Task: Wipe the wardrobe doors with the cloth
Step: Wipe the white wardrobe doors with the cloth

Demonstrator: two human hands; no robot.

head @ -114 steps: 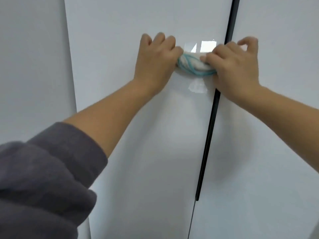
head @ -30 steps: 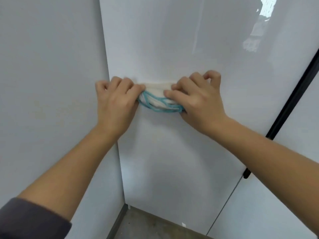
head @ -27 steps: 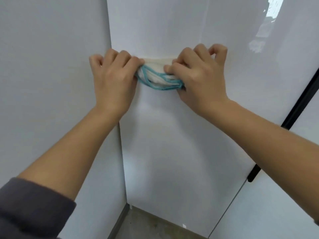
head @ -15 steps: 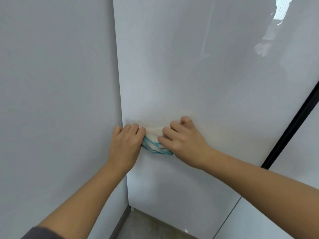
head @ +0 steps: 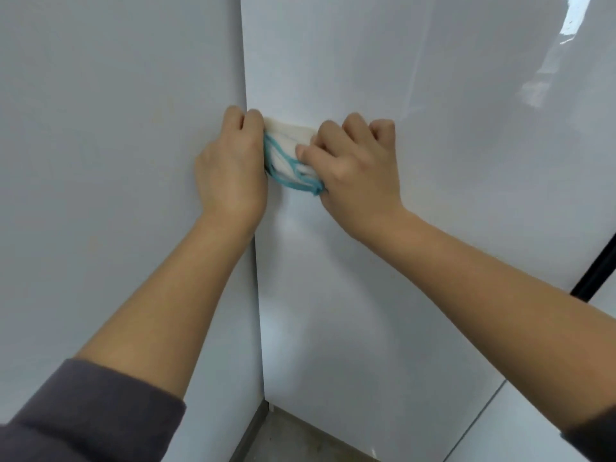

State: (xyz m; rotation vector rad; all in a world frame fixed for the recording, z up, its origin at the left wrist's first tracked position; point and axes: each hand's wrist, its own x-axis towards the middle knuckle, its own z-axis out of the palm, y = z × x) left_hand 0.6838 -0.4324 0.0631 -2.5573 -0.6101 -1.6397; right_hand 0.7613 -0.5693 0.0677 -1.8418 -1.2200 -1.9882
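- Cotton, white with teal edging: that's the cloth [head: 289,154], bunched into a small wad and pinned against the glossy wardrobe door [head: 433,235], hard up at the door's left edge.
- On the left hand [head: 233,168] the fingers [head: 247,121] are curled tight over the wad's left end. The right hand [head: 361,168] has its fingers [head: 353,125] clenched over the other end, thumb tip lying on the fabric. Both are clamped on the cloth.
- First worry: those knuckles are right against the gloss. If bare skin drags along with the cloth, I'd expect greasy smears exactly where they're cleaning.
- Second: the wad is so scrunched that little fabric meets the surface. Narrow passes like that could leave unwiped stripes.
- Look at the teal edging, looping loose below the wad. It could snag or let the cloth slide out between the hands.
- Moving outward, the left hand straddles the seam with the grey panel [head: 116,181]. One hard sideways stroke and the knuckles may knock that edge.
- Two hands leaning on one door is a lot of push. Whether it can flex or swing, I can't tell.
- Far right, past the black strip [head: 598,270], the neighbouring door [head: 533,425] could easily get skipped.
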